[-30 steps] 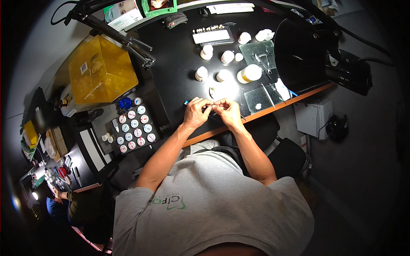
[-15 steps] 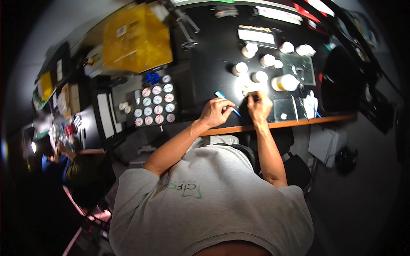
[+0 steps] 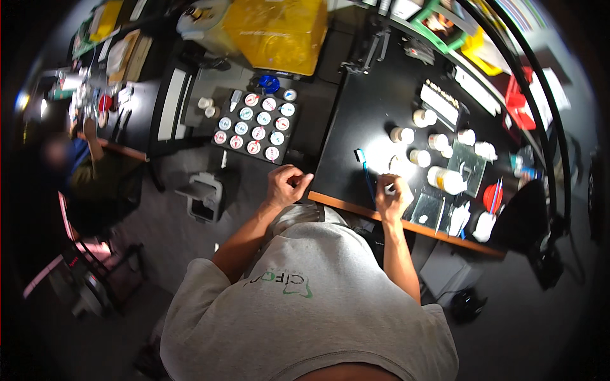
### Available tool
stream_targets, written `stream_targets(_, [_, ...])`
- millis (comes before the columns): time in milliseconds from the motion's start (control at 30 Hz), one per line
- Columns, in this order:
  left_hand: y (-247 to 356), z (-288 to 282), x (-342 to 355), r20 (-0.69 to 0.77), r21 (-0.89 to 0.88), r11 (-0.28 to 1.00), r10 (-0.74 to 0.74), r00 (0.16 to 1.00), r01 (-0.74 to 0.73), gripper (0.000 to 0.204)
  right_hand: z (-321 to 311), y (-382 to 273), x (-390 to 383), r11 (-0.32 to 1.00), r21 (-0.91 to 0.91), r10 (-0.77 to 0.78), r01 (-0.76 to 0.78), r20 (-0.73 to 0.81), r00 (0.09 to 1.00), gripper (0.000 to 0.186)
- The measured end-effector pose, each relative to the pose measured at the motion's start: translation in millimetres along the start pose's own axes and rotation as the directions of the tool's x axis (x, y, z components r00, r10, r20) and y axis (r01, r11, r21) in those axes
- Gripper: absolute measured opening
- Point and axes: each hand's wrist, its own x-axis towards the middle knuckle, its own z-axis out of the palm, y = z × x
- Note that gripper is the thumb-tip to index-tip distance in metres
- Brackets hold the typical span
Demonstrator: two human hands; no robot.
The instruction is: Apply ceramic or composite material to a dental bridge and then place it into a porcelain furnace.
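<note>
My left hand (image 3: 288, 187) is off the left edge of the black table (image 3: 346, 136), its fingers curled in; whether anything lies inside them is hidden. Over the table's front, my right hand (image 3: 393, 198) has thumb and fingertips together around a small pale spot too bright to make out. Just left of it lies a blue toothbrush (image 3: 365, 168), white head pointing away from me. Past my right fingers, white-capped jars (image 3: 419, 157) stand in strong lamp light. A larger white bottle (image 3: 447, 180) stands to their right.
To the left sits a dark tray (image 3: 238, 150) of round labelled lids, with a blue ring (image 3: 269, 84) behind. A yellow box (image 3: 276, 35) is farther back. Glass plates (image 3: 427, 209) and tissue (image 3: 459, 219) lie right. Another person (image 3: 89, 162) sits far left.
The view has swung left, so the table appears farther right and tilted. My left hand has drawn away from the toothbrush to beyond the table's left edge. My right hand stays by the jars.
</note>
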Motion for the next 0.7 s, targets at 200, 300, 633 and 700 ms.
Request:
stream_targets(200, [-24, -1, -76, -0.307, 0.130, 0.950, -0.235, 0.922, 0.285, 0.045, 35, -26, 4, 0.953, 0.290, -0.199, 0.086, 0.387, 0.900, 0.019])
stream_targets(300, [-31, 11, -104, -0.440, 0.112, 0.896, -0.343, 0.830, 0.430, 0.046, 51, -27, 1, 0.943, 0.332, -0.199, 0.011, 0.539, 0.819, 0.015])
stream_targets(633, [-140, 87, -185, -0.290, -0.111, 0.468, -0.859, 0.422, 0.877, 0.040, 88, -16, -52, 0.922, 0.358, -0.334, 0.146, 0.548, 0.767, 0.015])
stream_targets(700, [-207, 103, -210, -0.202, -0.128, 0.498, -0.860, 0.469, 0.858, 0.048, 91, -22, -58, 0.918, 0.356, -0.349, 0.173, 0.520, 0.780, 0.015])
